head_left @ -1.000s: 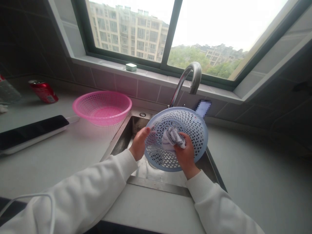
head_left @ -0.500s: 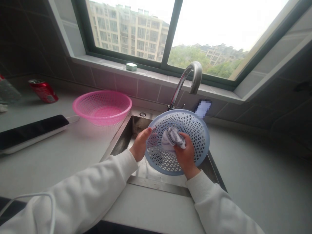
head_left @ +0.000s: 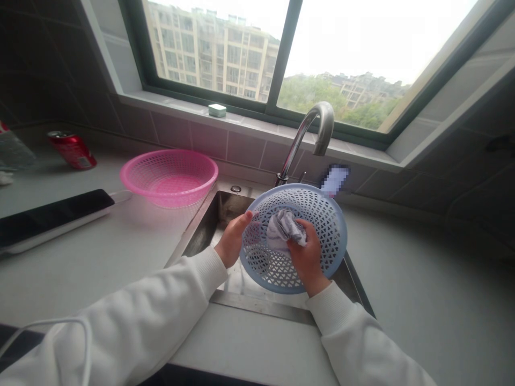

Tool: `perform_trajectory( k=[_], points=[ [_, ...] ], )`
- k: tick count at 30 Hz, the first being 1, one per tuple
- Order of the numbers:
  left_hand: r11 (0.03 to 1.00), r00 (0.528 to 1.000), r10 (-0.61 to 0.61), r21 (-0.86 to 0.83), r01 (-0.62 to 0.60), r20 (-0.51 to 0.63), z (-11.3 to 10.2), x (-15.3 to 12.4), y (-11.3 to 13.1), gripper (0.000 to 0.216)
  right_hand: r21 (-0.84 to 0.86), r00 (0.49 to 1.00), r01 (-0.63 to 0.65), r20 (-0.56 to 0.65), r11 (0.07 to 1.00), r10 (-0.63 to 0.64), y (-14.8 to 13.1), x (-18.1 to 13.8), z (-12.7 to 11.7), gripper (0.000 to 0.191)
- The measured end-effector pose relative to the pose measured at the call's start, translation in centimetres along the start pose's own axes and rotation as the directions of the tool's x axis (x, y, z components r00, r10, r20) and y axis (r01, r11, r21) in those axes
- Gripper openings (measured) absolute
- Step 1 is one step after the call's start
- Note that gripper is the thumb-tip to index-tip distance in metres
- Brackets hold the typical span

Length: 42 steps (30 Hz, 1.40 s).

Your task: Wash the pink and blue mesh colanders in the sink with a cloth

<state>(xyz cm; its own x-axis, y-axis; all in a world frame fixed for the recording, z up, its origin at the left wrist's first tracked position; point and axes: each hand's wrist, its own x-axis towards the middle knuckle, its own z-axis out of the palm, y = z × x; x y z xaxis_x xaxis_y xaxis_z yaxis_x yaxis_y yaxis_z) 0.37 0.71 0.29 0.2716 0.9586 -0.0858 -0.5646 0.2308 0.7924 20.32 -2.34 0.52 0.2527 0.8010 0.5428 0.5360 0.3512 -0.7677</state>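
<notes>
A blue plastic colander [head_left: 330, 236] with a pattern of small holes is held tilted over the steel sink [head_left: 231, 206], its inside facing me. My left hand [head_left: 234, 238] grips its left rim, thumb on top; the fingers behind the rim are hidden. Inside the colander, my right hand [head_left: 308, 257] is closed on a crumpled grey-and-white cloth [head_left: 284, 228], which lies against the inner surface.
A pink colander [head_left: 169, 179] stands on the counter left of the sink. Further left are a red can [head_left: 72, 150], a black-topped flat device [head_left: 56, 217] and a clear bottle [head_left: 14, 150]. The faucet [head_left: 322, 126] arches behind the blue colander. A small green-white block [head_left: 217, 110] sits on the sill.
The blue colander has dipped very slightly at its far and near rims. Both hands keep their grips, and the cloth has barely shifted.
</notes>
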Motion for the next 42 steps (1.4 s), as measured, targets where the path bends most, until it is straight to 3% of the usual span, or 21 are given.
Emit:
perform_trajectory(
  k=[9,14,16,18,21,23,25,30,32,35,37,39,42],
  points=[
    [0.997,0.998,0.062,0.052,-0.061,-0.008,0.2,-0.1,0.2,0.078,0.02,1.0,-0.013,0.009,1.0,0.013,0.0,0.1,-0.1,0.038],
    [0.955,0.962,0.223,0.164,-0.248,0.16,1.0,-0.7,0.6,0.078,0.102,0.999,-0.032,-0.024,0.994,0.035,-0.8,-0.2,0.3,0.039],
    [0.93,0.945,0.257,0.216,-0.299,0.204,1.2,-0.9,0.6,0.081,0.127,0.998,-0.024,0.065,0.992,0.015,-1.1,-0.4,0.7,0.04],
    [0.917,0.944,0.266,0.251,-0.311,0.195,1.2,-1.0,0.6,0.085,0.13,0.971,-0.03,0.239,0.991,-0.002,-1.1,-0.5,1.2,0.042],
    [0.921,0.951,0.266,0.248,-0.299,0.161,0.8,-0.7,0.6,0.084,0.024,0.87,-0.06,0.491,0.998,0.041,-0.6,-0.5,1.8,0.04],
    [0.924,0.952,0.264,0.245,-0.295,0.153,0.6,-0.4,0.6,0.083,-0.059,0.829,-0.062,0.553,0.996,0.084,-0.3,-0.3,1.9,0.037],
    [0.918,0.952,0.269,0.26,-0.3,0.149,0.6,-0.4,0.6,0.083,-0.051,0.84,-0.097,0.531,0.994,0.109,-0.1,-0.3,2.0,0.034],
    [0.895,0.937,0.291,0.29,-0.338,0.194,1.0,-0.7,0.4,0.083,0.299,0.935,-0.232,0.331,0.926,0.128,-0.9,-0.4,2.1,0.037],
    [0.899,0.939,0.285,0.286,-0.331,0.19,0.9,-0.7,0.3,0.081,0.274,0.917,-0.244,0.378,0.93,0.129,-1.1,-0.5,2.3,0.035],
    [0.904,0.948,0.284,0.289,-0.315,0.144,0.7,-0.5,0.2,0.079,0.075,0.838,-0.222,0.524,0.972,0.151,-0.8,-0.6,2.4,0.029],
    [0.898,0.948,0.291,0.306,-0.316,0.124,0.6,-0.4,0.3,0.08,0.001,0.824,-0.192,0.543,0.981,0.161,-0.5,-0.5,2.3,0.027],
    [0.885,0.943,0.304,0.326,-0.331,0.131,0.7,-0.4,0.3,0.082,0.062,0.845,-0.219,0.511,0.974,0.157,-0.4,-0.4,2.1,0.028],
    [0.867,0.931,0.317,0.342,-0.363,0.183,0.9,-0.6,0.4,0.083,0.29,0.888,-0.3,0.433,0.909,0.155,-0.7,-0.1,1.9,0.035]
  ],
)
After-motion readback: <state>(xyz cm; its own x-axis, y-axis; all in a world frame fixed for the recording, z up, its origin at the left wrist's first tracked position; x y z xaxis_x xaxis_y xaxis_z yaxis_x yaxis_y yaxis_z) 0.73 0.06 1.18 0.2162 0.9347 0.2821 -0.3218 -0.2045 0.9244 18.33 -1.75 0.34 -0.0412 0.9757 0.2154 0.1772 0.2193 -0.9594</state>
